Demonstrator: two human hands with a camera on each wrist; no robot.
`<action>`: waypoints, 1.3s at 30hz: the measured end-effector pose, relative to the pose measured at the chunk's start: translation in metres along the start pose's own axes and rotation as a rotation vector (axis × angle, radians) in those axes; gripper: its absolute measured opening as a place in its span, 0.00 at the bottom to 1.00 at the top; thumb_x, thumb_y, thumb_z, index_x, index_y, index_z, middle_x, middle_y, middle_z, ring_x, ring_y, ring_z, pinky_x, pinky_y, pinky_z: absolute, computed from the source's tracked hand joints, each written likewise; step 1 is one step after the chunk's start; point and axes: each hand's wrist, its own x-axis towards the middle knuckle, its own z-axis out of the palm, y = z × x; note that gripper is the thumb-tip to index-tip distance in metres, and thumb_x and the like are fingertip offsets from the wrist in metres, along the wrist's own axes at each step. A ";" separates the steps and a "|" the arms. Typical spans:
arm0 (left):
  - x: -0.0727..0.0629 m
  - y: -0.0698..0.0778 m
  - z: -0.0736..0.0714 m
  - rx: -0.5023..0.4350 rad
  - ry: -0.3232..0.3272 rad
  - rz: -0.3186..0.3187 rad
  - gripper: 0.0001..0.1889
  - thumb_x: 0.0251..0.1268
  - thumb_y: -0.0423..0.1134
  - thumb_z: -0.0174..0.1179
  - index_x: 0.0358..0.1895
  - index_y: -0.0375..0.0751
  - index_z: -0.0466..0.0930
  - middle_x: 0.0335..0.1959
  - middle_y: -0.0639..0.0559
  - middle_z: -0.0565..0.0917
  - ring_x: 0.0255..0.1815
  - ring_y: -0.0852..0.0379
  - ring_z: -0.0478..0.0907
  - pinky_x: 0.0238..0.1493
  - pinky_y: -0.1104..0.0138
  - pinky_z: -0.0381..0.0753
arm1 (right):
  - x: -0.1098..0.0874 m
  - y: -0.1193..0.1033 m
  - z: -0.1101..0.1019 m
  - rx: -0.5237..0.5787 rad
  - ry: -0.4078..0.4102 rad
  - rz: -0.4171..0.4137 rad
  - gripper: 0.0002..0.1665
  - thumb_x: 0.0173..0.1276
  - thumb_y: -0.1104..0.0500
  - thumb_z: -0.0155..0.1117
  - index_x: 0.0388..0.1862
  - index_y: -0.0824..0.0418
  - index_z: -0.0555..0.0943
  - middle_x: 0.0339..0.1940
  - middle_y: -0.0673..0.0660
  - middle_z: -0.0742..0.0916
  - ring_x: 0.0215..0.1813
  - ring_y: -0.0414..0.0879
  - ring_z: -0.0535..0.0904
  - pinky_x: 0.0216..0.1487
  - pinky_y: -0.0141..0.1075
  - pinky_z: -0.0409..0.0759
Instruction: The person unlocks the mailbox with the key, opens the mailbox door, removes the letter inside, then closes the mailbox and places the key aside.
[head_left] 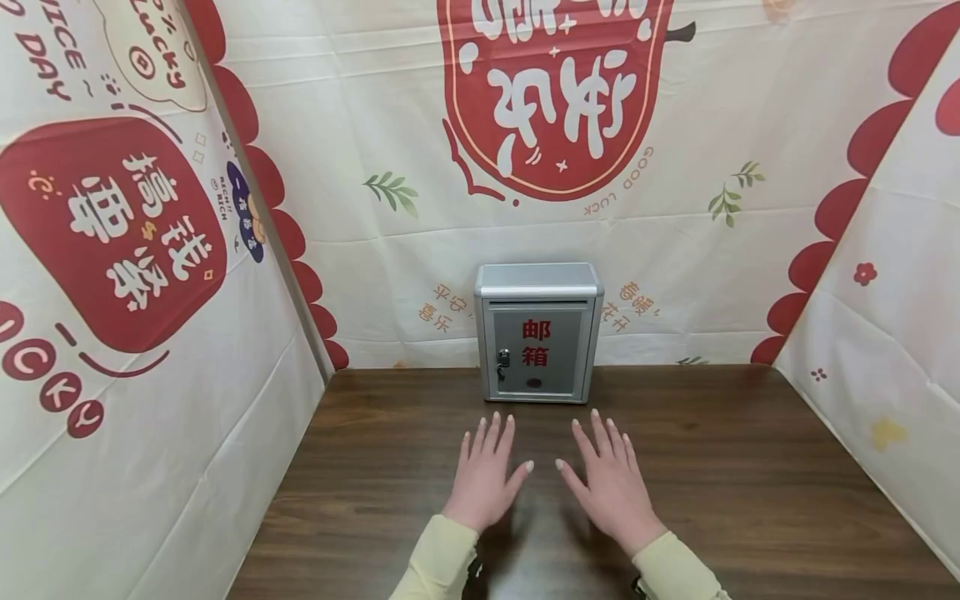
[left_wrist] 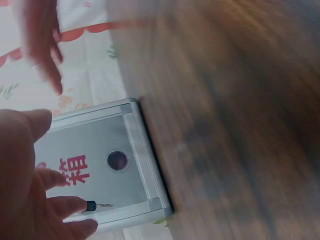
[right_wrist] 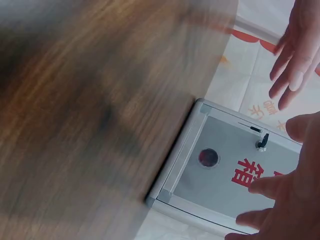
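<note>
A grey metal mailbox [head_left: 536, 333] with red Chinese characters stands upright at the back of the wooden table. On the left side of its door is a lock [head_left: 503, 358] with keys hanging from it. My left hand [head_left: 483, 477], fingers straight and spread, hovers palm down in front of the box's lower left. To its right, my right hand [head_left: 609, 483] has the same pose, thumb pointing toward the other thumb. Neither hand holds anything. In the right wrist view, a black-headed key [right_wrist: 262, 141] sits in the lock beside a round dark window [right_wrist: 209, 157].
The brown wood-grain tabletop [head_left: 360, 483] runs under both hands. White printed cloth [head_left: 360, 275] rises directly behind the box, and further cloth panels [head_left: 225, 467] close off the left and right sides.
</note>
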 end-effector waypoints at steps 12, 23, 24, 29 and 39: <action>0.049 -0.031 -0.031 -0.220 0.057 -0.005 0.38 0.71 0.58 0.47 0.76 0.43 0.48 0.74 0.42 0.54 0.72 0.46 0.55 0.67 0.53 0.59 | 0.033 0.024 -0.021 0.198 0.022 0.077 0.44 0.72 0.38 0.48 0.72 0.70 0.59 0.71 0.75 0.58 0.68 0.71 0.57 0.63 0.63 0.58; 0.111 -0.056 -0.076 -0.364 0.176 -0.126 0.36 0.73 0.57 0.45 0.76 0.45 0.47 0.73 0.41 0.57 0.72 0.46 0.56 0.68 0.53 0.57 | 0.088 0.049 -0.057 0.310 0.030 0.088 0.44 0.75 0.41 0.43 0.73 0.74 0.51 0.70 0.76 0.58 0.70 0.70 0.53 0.66 0.62 0.54; 0.116 -0.055 -0.079 -0.381 0.186 -0.135 0.36 0.73 0.57 0.44 0.76 0.45 0.47 0.73 0.41 0.56 0.72 0.46 0.55 0.69 0.53 0.57 | 0.094 0.051 -0.060 0.311 0.029 0.090 0.43 0.76 0.41 0.43 0.73 0.74 0.51 0.70 0.76 0.58 0.70 0.69 0.53 0.66 0.61 0.54; 0.135 -0.053 -0.090 -0.472 0.217 -0.165 0.34 0.74 0.55 0.42 0.76 0.45 0.48 0.75 0.41 0.52 0.74 0.46 0.49 0.70 0.53 0.53 | 0.118 0.053 -0.071 0.376 -0.007 0.124 0.44 0.76 0.41 0.40 0.74 0.73 0.47 0.72 0.76 0.56 0.72 0.68 0.50 0.67 0.60 0.52; 0.148 -0.057 -0.080 -0.493 0.187 -0.136 0.28 0.76 0.39 0.42 0.74 0.37 0.51 0.73 0.36 0.55 0.72 0.43 0.54 0.70 0.53 0.53 | 0.143 0.050 -0.067 0.560 -0.007 0.172 0.43 0.76 0.43 0.42 0.75 0.70 0.46 0.74 0.72 0.55 0.70 0.69 0.56 0.66 0.58 0.57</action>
